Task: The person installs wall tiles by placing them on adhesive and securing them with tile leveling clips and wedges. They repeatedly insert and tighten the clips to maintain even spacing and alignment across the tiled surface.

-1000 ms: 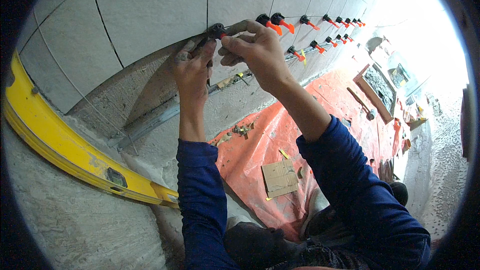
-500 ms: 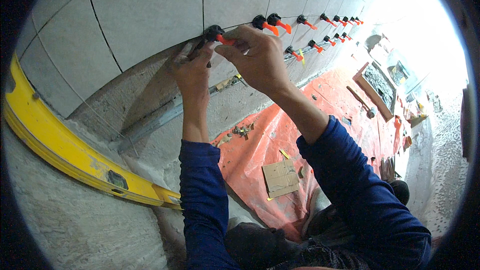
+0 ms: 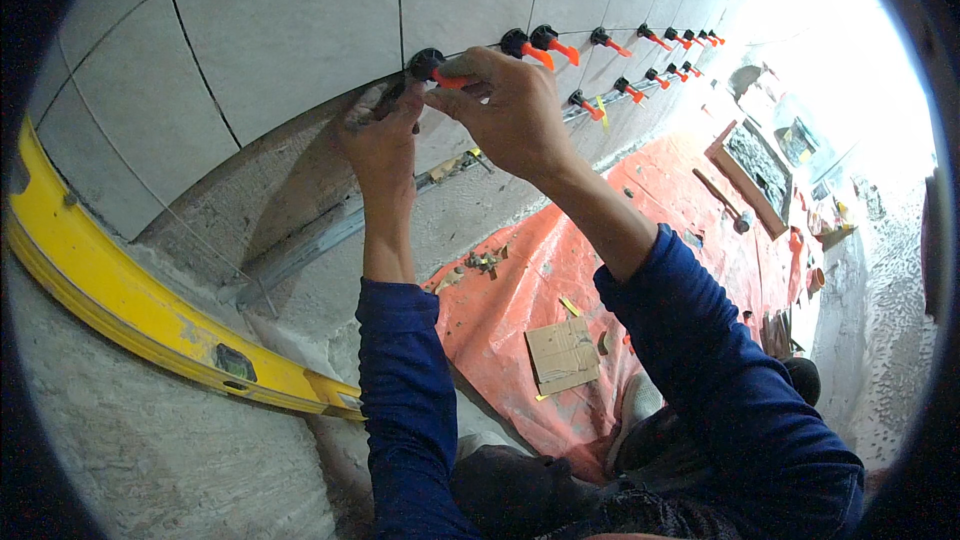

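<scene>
My right hand (image 3: 515,110) pinches the red handle of a tile leveler (image 3: 427,65), whose round black cap sits against the lower edge of the grey wall tiles (image 3: 300,30), at a vertical joint. Just below that cap is my left hand (image 3: 383,130), its fingers bent up against the tile edge. What lies between those fingertips is in shadow and partly hidden. Two more tile levelers (image 3: 528,47) stick out close to the right of my right hand. Further along the wall runs a row of the same levelers (image 3: 655,37), with a second row (image 3: 628,90) below it.
A long yellow spirit level (image 3: 130,310) curves across the left. Below the tiles runs a metal rail (image 3: 310,240) along the bare wall. An orange sheet (image 3: 510,290) covers the floor, with cardboard (image 3: 562,353), a hammer (image 3: 738,215) and a mortar tray (image 3: 755,175) on it.
Both hands stay at the same tile leveler. My right hand has shifted very slightly left in the picture, its pinch on the red handle kept; the whole view has moved a little too.
</scene>
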`<state>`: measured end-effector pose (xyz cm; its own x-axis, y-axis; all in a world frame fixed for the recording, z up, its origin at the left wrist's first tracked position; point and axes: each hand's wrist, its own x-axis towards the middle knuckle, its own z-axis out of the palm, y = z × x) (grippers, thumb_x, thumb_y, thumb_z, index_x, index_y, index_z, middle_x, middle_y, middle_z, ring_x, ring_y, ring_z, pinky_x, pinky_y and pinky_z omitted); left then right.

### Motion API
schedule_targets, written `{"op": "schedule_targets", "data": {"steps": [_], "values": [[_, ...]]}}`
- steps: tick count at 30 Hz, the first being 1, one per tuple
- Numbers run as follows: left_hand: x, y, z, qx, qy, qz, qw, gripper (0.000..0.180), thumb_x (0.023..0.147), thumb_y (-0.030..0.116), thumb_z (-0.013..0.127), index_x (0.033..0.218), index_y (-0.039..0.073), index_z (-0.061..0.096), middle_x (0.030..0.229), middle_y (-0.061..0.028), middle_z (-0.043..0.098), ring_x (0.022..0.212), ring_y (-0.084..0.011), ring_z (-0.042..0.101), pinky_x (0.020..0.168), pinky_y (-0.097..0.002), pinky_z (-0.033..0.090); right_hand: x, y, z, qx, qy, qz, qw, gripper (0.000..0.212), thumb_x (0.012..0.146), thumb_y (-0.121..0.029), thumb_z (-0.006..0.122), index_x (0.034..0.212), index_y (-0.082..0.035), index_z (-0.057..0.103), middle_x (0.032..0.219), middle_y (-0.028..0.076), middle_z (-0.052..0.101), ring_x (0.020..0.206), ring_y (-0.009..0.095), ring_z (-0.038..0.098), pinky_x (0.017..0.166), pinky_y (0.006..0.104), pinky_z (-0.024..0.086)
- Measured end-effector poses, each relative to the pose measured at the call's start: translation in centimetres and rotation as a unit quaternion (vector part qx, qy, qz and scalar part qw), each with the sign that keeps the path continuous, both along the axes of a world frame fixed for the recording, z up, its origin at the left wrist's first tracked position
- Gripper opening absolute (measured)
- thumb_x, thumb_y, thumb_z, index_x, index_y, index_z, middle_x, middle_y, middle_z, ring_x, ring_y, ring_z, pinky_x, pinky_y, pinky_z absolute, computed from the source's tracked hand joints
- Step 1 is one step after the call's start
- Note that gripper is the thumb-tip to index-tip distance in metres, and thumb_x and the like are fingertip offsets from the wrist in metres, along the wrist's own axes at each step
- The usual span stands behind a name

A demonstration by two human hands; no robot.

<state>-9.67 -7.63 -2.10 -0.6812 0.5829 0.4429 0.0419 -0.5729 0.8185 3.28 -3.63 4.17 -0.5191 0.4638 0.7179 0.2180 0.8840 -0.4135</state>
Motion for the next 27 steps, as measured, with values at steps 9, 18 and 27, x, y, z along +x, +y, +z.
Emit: {"op": "schedule_targets", "data": {"steps": [9,18,27], "values": [[-0.3,0.9,-0.5,0.009,0.063,0.058,0.996,0.013,0.081,0.012,0.075,0.081,0.002,0.067,0.069,0.0032,0.058,0.062,-0.0045,0.046,0.052,-0.0221,0.035,-0.5,0.3,-0.8,-0.059,0.106,0.016,0.992,0.033,0.073,-0.029,0.078,0.081,-0.001,0.063,0.072,0.013,0.064,0.065,0.028,0.064,0.059,0.0369,0.048],[0.1,0.3,0.2,0.054,0.005,-0.007,0.999,0.010,0.081,0.007,0.072,0.086,0.000,0.068,0.074,0.0018,0.062,0.065,-0.0054,0.049,0.055,-0.0216,0.037,0.0,0.3,-0.7,-0.034,0.072,-0.045,0.996,0.037,0.073,-0.034,0.077,0.087,-0.002,0.065,0.073,0.013,0.064,0.065,0.029,0.064,0.061,0.0391,0.048],[-0.6,1.1,-0.3,0.000,0.090,0.030,0.996,0.018,0.080,0.006,0.072,0.092,-0.006,0.067,0.083,-0.0043,0.067,0.072,-0.0076,0.056,0.063,-0.0230,0.045,0.0,-0.3,-0.6,0.061,0.034,-0.002,0.998,0.028,0.081,-0.016,0.074,0.098,0.003,0.066,0.082,0.015,0.068,0.072,0.018,0.068,0.063,0.0292,0.053]]}}
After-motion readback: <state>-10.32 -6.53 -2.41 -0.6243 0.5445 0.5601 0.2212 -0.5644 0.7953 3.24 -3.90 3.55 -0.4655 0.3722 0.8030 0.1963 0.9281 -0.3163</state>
